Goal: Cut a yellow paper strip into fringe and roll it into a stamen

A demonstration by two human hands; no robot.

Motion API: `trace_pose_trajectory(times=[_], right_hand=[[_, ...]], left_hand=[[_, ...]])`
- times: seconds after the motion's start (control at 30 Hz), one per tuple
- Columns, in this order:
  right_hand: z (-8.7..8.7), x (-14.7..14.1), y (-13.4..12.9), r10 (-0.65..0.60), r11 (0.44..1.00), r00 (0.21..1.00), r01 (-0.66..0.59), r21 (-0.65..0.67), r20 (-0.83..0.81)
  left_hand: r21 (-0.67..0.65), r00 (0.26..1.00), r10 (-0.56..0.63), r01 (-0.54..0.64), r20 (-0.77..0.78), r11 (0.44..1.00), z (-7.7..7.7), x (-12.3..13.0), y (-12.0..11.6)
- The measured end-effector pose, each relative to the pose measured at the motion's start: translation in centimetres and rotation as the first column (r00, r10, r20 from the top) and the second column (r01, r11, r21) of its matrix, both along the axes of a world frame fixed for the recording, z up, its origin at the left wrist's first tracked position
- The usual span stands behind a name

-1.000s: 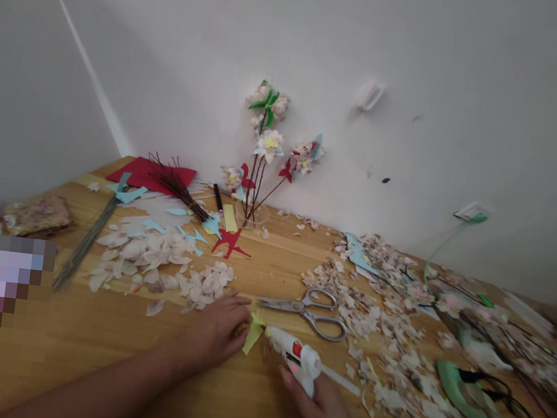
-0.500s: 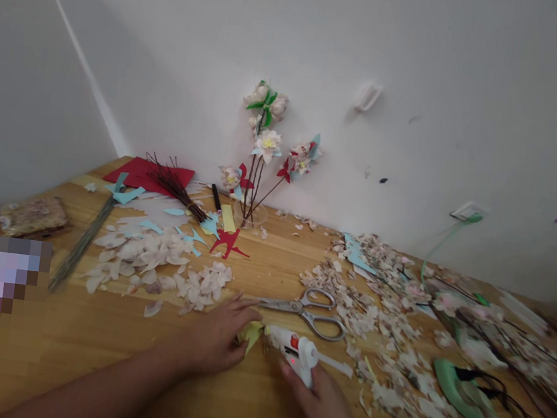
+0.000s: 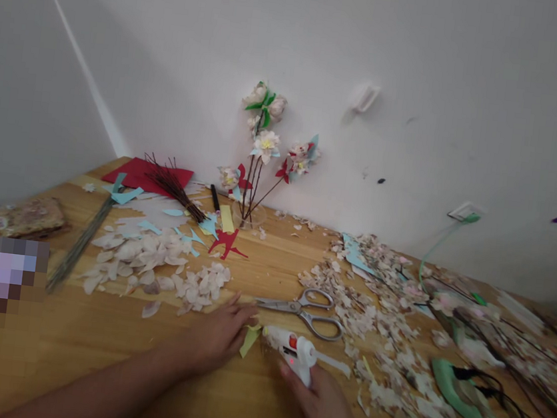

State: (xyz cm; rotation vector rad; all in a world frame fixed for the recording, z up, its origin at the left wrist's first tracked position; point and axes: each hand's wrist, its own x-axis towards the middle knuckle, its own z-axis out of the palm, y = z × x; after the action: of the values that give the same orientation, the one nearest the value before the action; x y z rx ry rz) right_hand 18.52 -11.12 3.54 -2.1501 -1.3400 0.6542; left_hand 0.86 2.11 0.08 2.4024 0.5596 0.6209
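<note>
My right hand (image 3: pixel 319 401) is closed round the handle of a white hot glue gun (image 3: pixel 292 351), its nozzle pointing left. The nozzle tip is at the edge of a small piece of yellow paper (image 3: pixel 250 341); whether they touch I cannot tell. My left hand (image 3: pixel 224 334) grips that paper at its left side, the fingers partly hiding it. Just beyond both hands lie silver scissors (image 3: pixel 304 309), blades pointing left toward my left fingertips.
Dried petals (image 3: pixel 204 284) lie in piles left and right. Finished flowers (image 3: pixel 265 146) on twigs stand against the wall. A twig bundle (image 3: pixel 174 190), red paper (image 3: pixel 129 175), blue paper scraps (image 3: pixel 172 212) and wires (image 3: pixel 84 234) are at left; a green power strip (image 3: pixel 456 393) is at right.
The yellow paper has turned in my left hand, and a strip of it now hangs toward me. My left thumb is less visible. The glue gun stays almost where it was.
</note>
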Motion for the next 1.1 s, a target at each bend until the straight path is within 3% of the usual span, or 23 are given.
trace_pose_trajectory(times=[0.33,0.6,0.8,1.1], right_hand=[[0.0,0.0,-0.5,0.056,0.993,0.994,-0.046,-0.111,0.095],[1.0,-0.6,-0.6,0.109,0.987,0.994,-0.109,-0.118,-0.005],[1.7,-1.0,-0.9,0.192,0.955,0.981,-0.188,-0.228,-0.003],[1.5,-1.2,-1.3,0.256,0.941,0.967,-0.251,-0.228,-0.007]], left_hand=[[0.0,0.999,-0.006,0.006,-0.036,1.0,0.1,-0.2,-0.1],[-0.052,0.998,0.001,-0.005,-0.069,0.999,0.1,-0.1,-0.1],[-0.096,0.996,-0.023,0.014,-0.091,0.995,0.0,-0.2,0.1],[-0.21,0.99,-0.037,0.008,-0.133,0.978,-0.1,-0.5,0.2]])
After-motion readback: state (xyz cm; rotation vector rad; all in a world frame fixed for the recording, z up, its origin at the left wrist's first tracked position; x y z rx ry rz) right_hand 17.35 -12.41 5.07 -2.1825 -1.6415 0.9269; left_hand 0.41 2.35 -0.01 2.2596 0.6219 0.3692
